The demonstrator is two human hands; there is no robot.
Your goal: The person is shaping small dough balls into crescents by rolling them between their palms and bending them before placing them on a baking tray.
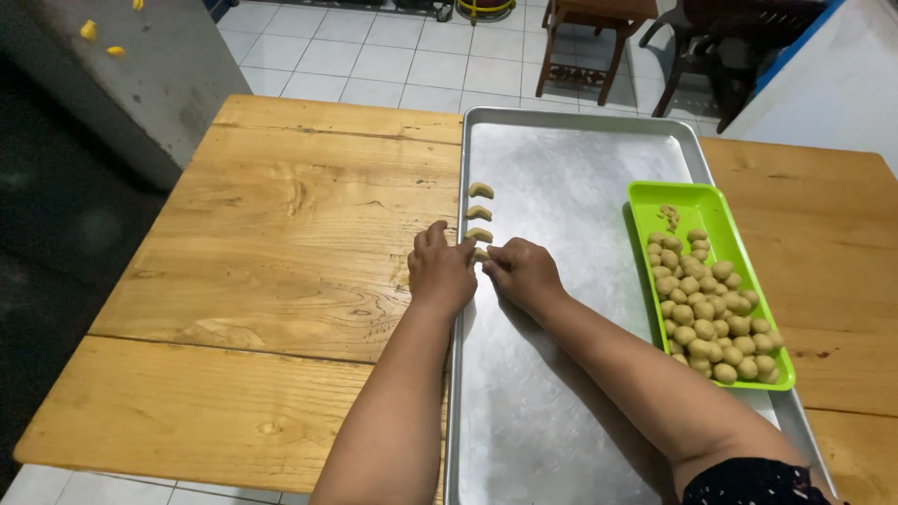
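Note:
A large metal baking tray (571, 178) lies on a wooden table (281, 234). Three crescent-shaped dough pieces (480, 212) sit in a column along the tray's left edge. Just below them, my left hand (440, 271) and my right hand (524, 273) meet, fingertips pinching a fourth small dough piece (480, 253) against the tray. A green plastic tray (687, 201) on the right side of the metal tray holds several round dough balls (711, 313).
A grey cabinet (140, 75) stands at the far left beyond the table. Wooden chairs (599, 37) stand on the white tiled floor behind the table. A pale wall or counter (832, 84) runs at the right.

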